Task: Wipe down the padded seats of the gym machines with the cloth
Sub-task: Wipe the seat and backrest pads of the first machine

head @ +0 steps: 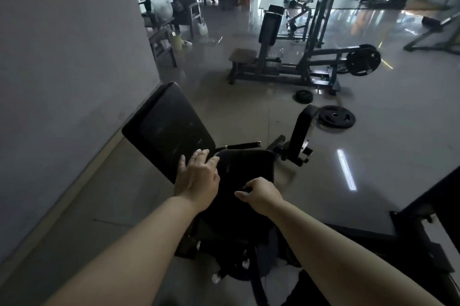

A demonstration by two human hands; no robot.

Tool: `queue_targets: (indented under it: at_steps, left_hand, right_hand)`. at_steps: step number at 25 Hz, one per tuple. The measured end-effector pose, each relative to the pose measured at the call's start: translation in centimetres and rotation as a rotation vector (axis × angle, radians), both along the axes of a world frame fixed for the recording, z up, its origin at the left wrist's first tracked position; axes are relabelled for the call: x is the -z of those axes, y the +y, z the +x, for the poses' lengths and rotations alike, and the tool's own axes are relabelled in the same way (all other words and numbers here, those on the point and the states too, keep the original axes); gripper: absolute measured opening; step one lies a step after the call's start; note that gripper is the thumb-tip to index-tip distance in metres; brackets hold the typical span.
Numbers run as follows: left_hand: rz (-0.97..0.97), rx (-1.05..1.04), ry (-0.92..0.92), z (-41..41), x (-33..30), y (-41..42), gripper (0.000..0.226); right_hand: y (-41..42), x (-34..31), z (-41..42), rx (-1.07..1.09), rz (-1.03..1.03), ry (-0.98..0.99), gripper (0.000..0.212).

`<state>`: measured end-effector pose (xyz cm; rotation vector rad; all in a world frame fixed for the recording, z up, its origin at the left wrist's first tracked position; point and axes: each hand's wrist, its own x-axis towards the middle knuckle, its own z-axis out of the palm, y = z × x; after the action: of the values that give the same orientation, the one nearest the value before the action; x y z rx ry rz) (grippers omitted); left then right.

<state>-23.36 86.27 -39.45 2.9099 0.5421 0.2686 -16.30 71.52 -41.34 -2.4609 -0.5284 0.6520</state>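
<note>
Head view, dim gym, looking down over a black machine beside a grey wall (62, 56). Going left to right: the tilted back pad (166, 128), scuffed, leans toward the wall; the left hand (199, 176) lies at its lower edge, fingers straight and spread, tips touching the pad where it meets the seat pad (246, 168). Seat pad sits just right of that, black, roughly level. The right hand (258, 193) hovers at the seat's near right edge, fingers curled down, thumb out to the left; cannot tell whether it pinches anything, and a cloth cannot be made out against the dark padding. The two hands are apart, seat pad between them. Right of the seat, an upright leg pad (303, 128) on a bracket. On the floor beyond it, two weight plates (336, 116). Farther back, another machine with a small seat (242, 55) and a loaded plate (363, 59).
</note>
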Motion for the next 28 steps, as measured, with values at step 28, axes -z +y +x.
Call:
queue_targets:
  at_steps: [28]
  left_hand:
    - [-0.252, 0.242, 0.311, 25.3, 30.3, 10.4, 0.047]
  right_hand:
    - [8.9, 31.6, 23.0, 0.158, -0.294, -0.399, 0.056]
